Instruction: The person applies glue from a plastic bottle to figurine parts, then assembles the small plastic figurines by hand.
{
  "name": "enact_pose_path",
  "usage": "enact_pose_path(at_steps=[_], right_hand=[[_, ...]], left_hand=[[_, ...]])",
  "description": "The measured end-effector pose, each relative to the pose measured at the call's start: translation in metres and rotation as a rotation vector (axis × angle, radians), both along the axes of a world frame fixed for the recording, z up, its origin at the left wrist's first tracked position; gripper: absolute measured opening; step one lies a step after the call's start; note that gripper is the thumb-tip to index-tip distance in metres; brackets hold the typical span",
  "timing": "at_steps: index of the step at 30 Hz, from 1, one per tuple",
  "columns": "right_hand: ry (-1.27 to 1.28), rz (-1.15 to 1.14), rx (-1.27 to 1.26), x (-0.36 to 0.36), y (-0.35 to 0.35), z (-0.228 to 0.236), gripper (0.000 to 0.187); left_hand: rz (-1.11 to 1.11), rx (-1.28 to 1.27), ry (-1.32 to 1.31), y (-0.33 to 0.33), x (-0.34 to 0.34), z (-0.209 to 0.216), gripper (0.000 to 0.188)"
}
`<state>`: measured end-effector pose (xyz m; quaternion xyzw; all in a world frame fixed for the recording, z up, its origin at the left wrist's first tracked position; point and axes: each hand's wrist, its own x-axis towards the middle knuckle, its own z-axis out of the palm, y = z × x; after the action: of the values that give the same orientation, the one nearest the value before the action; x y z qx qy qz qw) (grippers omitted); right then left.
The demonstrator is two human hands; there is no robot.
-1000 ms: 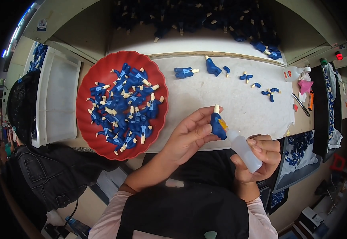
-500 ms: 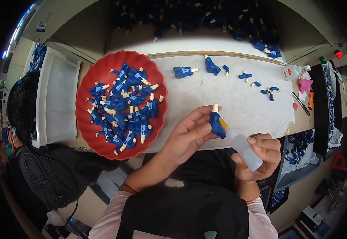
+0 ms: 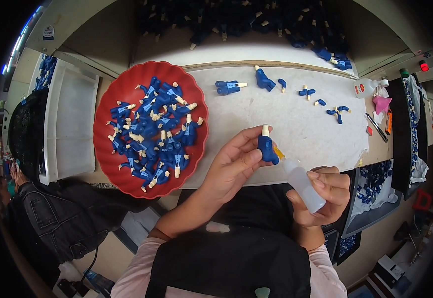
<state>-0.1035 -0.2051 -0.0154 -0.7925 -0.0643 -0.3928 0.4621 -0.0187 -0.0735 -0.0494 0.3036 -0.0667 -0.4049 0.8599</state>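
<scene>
Pinched in the left hand (image 3: 236, 162), a blue figure body (image 3: 264, 148) is held with pale neck (image 3: 265, 130) pointing forward, its right side closely faced by the amber nozzle (image 3: 278, 152) of a slanted bottle (image 3: 304, 188) gripped in the right hand (image 3: 327, 197).

The white worktop sheet (image 3: 321, 144) is bright, the blue figurine heap (image 3: 246, 22) above shadowed; edges bend (corners black).
</scene>
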Motion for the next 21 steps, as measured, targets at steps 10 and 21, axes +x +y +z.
enact_pose_path(at_steps=[10, 21], right_hand=[[0.011, -0.053, 0.053, -0.0009, 0.0043, -0.0017, 0.039], [-0.005, -0.028, 0.053, 0.0005, 0.0036, -0.0027, 0.04]], left_hand=[[0.011, 0.022, -0.022, -0.0001, -0.0002, -0.002, 0.04], [-0.055, -0.033, 0.052, -0.0014, 0.0, -0.0015, 0.041]])
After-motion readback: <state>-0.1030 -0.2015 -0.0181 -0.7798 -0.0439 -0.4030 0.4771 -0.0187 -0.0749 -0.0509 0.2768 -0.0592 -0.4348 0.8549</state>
